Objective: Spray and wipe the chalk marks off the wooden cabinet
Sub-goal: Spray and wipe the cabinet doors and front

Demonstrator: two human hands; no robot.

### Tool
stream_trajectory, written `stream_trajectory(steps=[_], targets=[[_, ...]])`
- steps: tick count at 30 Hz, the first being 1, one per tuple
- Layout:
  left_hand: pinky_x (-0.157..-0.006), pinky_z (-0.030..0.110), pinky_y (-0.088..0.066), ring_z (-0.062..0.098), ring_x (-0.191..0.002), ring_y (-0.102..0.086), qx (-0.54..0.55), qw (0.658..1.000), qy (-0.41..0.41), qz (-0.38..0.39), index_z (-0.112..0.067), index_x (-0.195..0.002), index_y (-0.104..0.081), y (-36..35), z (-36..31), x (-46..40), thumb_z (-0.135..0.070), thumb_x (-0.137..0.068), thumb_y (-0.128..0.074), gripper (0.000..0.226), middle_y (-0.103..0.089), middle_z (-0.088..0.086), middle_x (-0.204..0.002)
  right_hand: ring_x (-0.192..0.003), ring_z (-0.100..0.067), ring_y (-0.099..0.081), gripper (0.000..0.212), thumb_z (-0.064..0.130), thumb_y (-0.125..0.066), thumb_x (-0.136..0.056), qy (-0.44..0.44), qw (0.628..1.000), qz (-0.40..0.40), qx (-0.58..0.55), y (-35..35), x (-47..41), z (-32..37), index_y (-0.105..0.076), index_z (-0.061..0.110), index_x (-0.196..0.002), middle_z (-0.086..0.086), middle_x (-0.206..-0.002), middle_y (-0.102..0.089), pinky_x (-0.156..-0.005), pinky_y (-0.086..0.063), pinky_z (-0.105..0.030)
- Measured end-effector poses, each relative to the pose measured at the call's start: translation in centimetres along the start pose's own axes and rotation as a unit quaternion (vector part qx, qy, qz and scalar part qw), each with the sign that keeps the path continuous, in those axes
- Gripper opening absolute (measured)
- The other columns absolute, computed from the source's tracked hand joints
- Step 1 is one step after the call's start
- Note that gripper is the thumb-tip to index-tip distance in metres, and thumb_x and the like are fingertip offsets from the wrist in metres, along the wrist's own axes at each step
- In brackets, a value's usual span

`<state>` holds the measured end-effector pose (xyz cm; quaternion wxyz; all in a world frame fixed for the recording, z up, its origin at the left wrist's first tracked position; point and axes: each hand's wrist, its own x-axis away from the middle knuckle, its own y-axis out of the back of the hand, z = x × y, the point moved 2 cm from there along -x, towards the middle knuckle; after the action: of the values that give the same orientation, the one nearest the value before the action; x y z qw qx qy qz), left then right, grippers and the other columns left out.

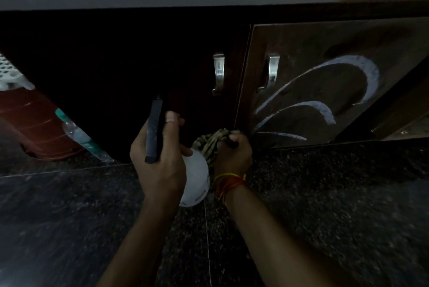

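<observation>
The dark wooden cabinet [120, 59] has two doors with metal handles [218, 73]. White chalk arcs [362, 70] curve across the right door [301, 40], which catches more light. My left hand [160, 161] grips a flat black slab [154, 131] upright in front of the left door. A white rounded bottle [196, 180] lies partly hidden beneath that hand, with its fingers touching it. My right hand [233, 154], with red and yellow thread on the wrist, clutches a bunched patterned cloth [213, 142] low at the seam between the doors.
A reddish-brown tub [34, 124] and a clear plastic water bottle [79, 133] sit on the floor at the left, with a white perforated basket [7, 70] behind them. Dark speckled granite flooring [325, 193] runs under the cabinet's base. The scene is dim.
</observation>
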<state>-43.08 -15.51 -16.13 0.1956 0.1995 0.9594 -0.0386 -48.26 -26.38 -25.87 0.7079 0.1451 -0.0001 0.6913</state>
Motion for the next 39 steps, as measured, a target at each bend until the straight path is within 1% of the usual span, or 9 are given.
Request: stream_trajectory(steps=[5, 10, 13, 17, 21, 25, 29, 33, 39], targets=[[-0.055, 0.015, -0.045, 0.013, -0.05, -0.055, 0.004, 1.0, 0.008, -0.016, 0.0, -0.104, -0.062, 0.8, -2.3, -0.5, -0.031, -0.099, -0.046, 0.035, -0.063, -0.002, -0.081, -0.101, -0.026, -0.059, 0.02, -0.004, -0.064, -0.079, 0.168, 0.985, 0.006, -0.024, 1.5, 1.4, 5.4, -0.064, 0.002, -0.099, -0.015, -0.105, -0.064, -0.092, -0.047, -0.032], [-0.054, 0.016, -0.045, 0.016, -0.05, -0.054, 0.011, 0.999, 0.001, -0.031, -0.005, -0.101, -0.062, 1.9, -5.3, -0.7, -0.03, -0.099, -0.046, 0.03, -0.063, -0.003, -0.082, -0.084, 0.0, -0.055, 0.022, -0.002, -0.053, -0.089, 0.228, 0.971, 0.029, -0.062, 3.3, 2.9, 10.4, -0.059, 0.008, -0.108, 0.006, -0.096, -0.061, -0.076, -0.041, -0.002], [-0.05, 0.02, -0.046, 0.015, -0.046, -0.054, 0.023, 0.998, 0.011, -0.053, -0.011, -0.096, -0.061, 2.2, -6.8, -1.0, -0.032, -0.097, -0.046, 0.026, -0.065, -0.002, -0.083, -0.096, -0.011, -0.056, 0.023, -0.001, -0.053, -0.088, 0.316, 0.948, 0.032, -0.034, 4.3, 3.6, 12.9, -0.06, 0.008, -0.108, -0.004, -0.105, -0.063, -0.084, -0.043, -0.015], [-0.048, 0.021, -0.045, 0.014, -0.043, -0.052, 0.035, 0.998, 0.006, -0.059, -0.015, -0.09, -0.061, 2.1, -8.3, -1.3, -0.035, -0.096, -0.047, 0.025, -0.065, -0.001, -0.082, -0.098, -0.019, -0.053, 0.019, 0.005, -0.058, -0.085, 0.413, 0.906, 0.042, 0.085, 3.9, 4.0, 15.0, -0.059, 0.011, -0.103, -0.01, -0.109, -0.056, -0.083, -0.036, -0.019], [-0.048, 0.019, -0.044, 0.013, -0.044, -0.053, 0.04, 0.998, 0.001, -0.052, -0.017, -0.088, -0.061, 1.8, -9.1, -1.2, -0.049, -0.091, -0.046, 0.035, -0.065, -0.005, -0.08, -0.093, -0.025, -0.055, 0.013, 0.005, -0.059, -0.085, 0.437, 0.887, 0.034, 0.143, 3.6, 4.3, 14.5, -0.054, 0.009, -0.096, -0.011, -0.106, -0.052, -0.08, -0.045, -0.032], [-0.047, 0.017, -0.044, 0.011, -0.044, -0.054, 0.027, 0.998, -0.001, -0.05, -0.009, -0.094, -0.061, 1.1, -9.4, -1.1, -0.037, -0.096, -0.046, 0.032, -0.066, 0.003, -0.082, -0.089, -0.033, -0.055, 0.014, -0.005, -0.058, -0.078, 0.423, 0.888, 0.07, 0.167, 3.7, 4.2, 12.7, -0.053, 0.002, -0.088, -0.018, -0.098, -0.052, -0.079, -0.047, -0.039], [-0.047, 0.014, -0.044, 0.01, -0.044, -0.055, 0.008, 0.999, -0.007, -0.039, -0.011, -0.096, -0.061, -0.2, -10.0, -0.6, -0.029, -0.1, -0.047, 0.023, -0.066, 0.002, -0.084, -0.087, -0.027, -0.054, 0.018, -0.007, -0.054, -0.076, 0.385, 0.897, 0.153, 0.153, 5.6, 3.8, 10.9, -0.055, 0.004, -0.089, -0.013, -0.101, -0.054, -0.076, -0.044, -0.033], [-0.047, 0.015, -0.045, 0.009, -0.045, -0.056, -0.015, 0.999, 0.004, -0.043, -0.012, -0.092, -0.063, -2.0, -10.1, 0.4, -0.035, -0.1, -0.05, 0.027, -0.067, -0.001, -0.082, -0.094, -0.02, -0.054, 0.021, -0.007, -0.057, -0.077, 0.375, 0.899, 0.171, 0.151, 8.4, 3.8, 10.2, -0.057, 0.007, -0.093, -0.009, -0.103, -0.056, -0.083, -0.046, -0.031], [-0.045, 0.025, -0.047, 0.01, -0.044, -0.055, -0.016, 0.999, 0.017, -0.039, -0.043, -0.077, -0.061, -4.7, -10.7, 3.3, -0.043, -0.095, -0.052, 0.02, -0.065, -0.009, -0.067, -0.094, -0.021, -0.054, 0.017, -0.004, -0.058, -0.08, 0.352, 0.909, 0.156, 0.161, 13.2, 3.1, 10.6, -0.058, 0.007, -0.093, -0.01, -0.102, -0.055, -0.083, -0.044, -0.029]])
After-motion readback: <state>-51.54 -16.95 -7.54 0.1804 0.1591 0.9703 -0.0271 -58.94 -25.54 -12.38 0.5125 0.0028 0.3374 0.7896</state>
